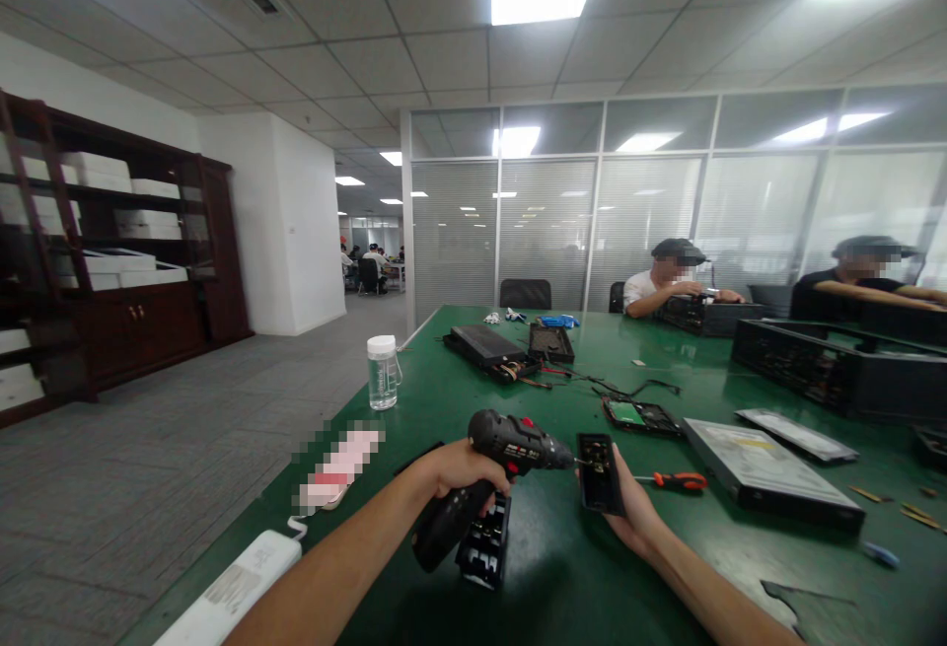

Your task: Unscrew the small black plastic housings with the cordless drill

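Observation:
My left hand (pixel 473 476) is closed round the grip of a black cordless drill (pixel 518 441) with red buttons, pointing right. Its thin bit reaches a small black plastic housing (pixel 601 476) with metal parts inside; whether the tip sits in a screw I cannot tell. My right hand (pixel 630 503) grips that housing from its right side, holding it upright above the green table. Below the drill lies another black part (pixel 484 542) with several compartments, partly hidden by the drill's handle. Just right of my right hand is an orange-and-black screwdriver (pixel 681 481).
A flat metal disc drive (pixel 769 473) and an opened drive with a green board (pixel 640 416) lie to the right. Farther back are a black device (pixel 488 350) and cables. A water bottle (pixel 383 375) and white power strip (pixel 233 587) stand left. Two people work at black cases (pixel 836 365).

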A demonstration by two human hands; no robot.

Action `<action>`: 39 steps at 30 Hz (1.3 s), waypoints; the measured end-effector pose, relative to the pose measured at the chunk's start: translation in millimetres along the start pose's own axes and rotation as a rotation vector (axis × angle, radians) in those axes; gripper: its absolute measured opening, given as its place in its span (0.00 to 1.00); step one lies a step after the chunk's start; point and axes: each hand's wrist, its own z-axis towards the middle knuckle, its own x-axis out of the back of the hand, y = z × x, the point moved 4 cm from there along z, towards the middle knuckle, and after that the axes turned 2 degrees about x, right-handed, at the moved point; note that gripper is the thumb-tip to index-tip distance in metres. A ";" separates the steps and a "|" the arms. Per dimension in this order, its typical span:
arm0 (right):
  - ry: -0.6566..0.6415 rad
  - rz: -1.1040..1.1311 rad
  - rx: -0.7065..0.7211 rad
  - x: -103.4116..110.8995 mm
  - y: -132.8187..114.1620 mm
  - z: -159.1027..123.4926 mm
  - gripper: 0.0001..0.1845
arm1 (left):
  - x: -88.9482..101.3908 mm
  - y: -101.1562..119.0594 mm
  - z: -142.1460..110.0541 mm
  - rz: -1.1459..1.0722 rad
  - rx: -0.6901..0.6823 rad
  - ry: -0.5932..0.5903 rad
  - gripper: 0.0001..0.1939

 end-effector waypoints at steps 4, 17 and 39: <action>-0.001 -0.005 -0.005 0.9 0.4 0.1 0.20 | 0.2 0.1 0.3 0.001 -0.006 -0.007 0.11; -0.003 0.021 0.007 -0.2 0.1 1.4 0.18 | -1.0 1.1 -0.3 -0.008 -0.026 0.003 0.14; 0.008 0.009 0.006 1.2 0.9 2.8 0.18 | -0.7 0.8 -0.2 0.022 -0.025 0.001 0.14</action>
